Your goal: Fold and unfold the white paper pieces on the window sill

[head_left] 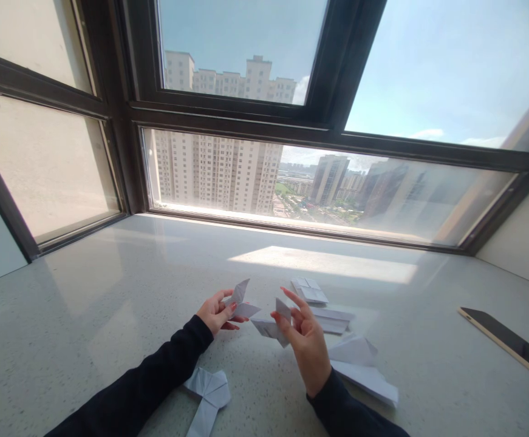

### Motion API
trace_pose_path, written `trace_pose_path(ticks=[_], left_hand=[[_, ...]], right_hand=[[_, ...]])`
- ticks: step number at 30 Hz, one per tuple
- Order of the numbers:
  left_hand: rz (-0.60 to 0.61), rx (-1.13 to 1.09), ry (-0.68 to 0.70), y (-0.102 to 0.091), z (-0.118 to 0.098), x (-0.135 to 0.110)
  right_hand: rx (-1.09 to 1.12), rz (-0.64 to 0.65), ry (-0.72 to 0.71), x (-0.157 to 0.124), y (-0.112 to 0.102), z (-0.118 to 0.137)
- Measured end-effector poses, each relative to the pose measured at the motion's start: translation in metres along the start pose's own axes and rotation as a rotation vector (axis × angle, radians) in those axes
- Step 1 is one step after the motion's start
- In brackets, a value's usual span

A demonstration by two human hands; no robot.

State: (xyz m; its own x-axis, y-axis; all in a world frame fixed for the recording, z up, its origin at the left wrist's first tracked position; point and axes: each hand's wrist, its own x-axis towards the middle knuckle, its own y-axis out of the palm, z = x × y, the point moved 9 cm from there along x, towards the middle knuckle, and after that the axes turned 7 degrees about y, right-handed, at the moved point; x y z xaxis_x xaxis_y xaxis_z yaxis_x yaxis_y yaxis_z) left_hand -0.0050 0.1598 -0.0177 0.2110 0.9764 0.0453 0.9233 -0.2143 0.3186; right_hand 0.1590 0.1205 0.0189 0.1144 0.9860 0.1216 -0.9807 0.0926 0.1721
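Head view, the only one. Both arms in dark sleeves reach over a pale speckled table (109, 315) under a big window (228, 176).

The left hand (214, 315) is raised just above the table, its fingers (226, 308) pinched narrow on the left paper piece (240, 301), a small white folded bit with one point sticking up. How many folds it has is hard to make out.

The right hand (308, 347) is seen from the back, thumb and fingers closed on the right paper piece (268, 328), with the index finger stretched up. The palm hides part of that piece. The two pieces are near each other but apart, in mid-air over the table's near middle.

On the table:
- A folded square (310, 291) lies beyond the right hand.
- A flat folded strip (334, 320) is partly behind the right hand.
- A loose folded sheet (364, 370) lies by the right wrist.
- A cross-shaped fold (209, 394) lies between the forearms, its lower end cut off by the frame.
- A phone (510, 343) lies well off to the right, face up.
- Small objects at the right and left edges are cut off and I cannot tell what they are.
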Motion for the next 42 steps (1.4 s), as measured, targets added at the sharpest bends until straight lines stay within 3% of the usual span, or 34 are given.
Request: trace_pose_path(ticks=[14,20,25,28,33,35,39,40,42], left_hand=[[0.153,-0.118,-0.127,0.031,0.02,-0.02],[0.248,-0.206,-0.124,0.043,0.02,-0.023],[0.333,-0.148,-0.134,0.053,0.02,-0.025],[0.243,-0.076,-0.065,0.047,0.015,-0.023],[0.006,-0.059,0.042,0.018,0.0,-0.01],[-0.073,-0.087,0.082,0.005,-0.007,-0.004],[-0.123,-0.137,0.098,-0.007,-0.013,0.002],[-0.127,-0.147,0.093,-0.008,-0.014,0.002],[-0.13,-0.16,0.084,-0.008,-0.013,0.002]], right_hand=[[0.006,0.085,-0.128,-0.015,0.018,0.017],[-0.172,0.146,-0.191,-0.02,0.027,0.011],[-0.399,0.127,-0.287,-0.023,0.028,0.013],[-0.526,0.094,-0.367,-0.026,0.03,0.021],[-0.657,-0.124,-0.533,-0.039,0.023,0.044],[-0.703,0.028,-0.533,-0.046,0.04,0.042],[-0.854,0.521,-0.563,-0.074,0.089,0.023],[-0.866,0.576,-0.568,-0.079,0.095,0.02],[-0.822,0.569,-0.524,-0.078,0.094,0.017]])
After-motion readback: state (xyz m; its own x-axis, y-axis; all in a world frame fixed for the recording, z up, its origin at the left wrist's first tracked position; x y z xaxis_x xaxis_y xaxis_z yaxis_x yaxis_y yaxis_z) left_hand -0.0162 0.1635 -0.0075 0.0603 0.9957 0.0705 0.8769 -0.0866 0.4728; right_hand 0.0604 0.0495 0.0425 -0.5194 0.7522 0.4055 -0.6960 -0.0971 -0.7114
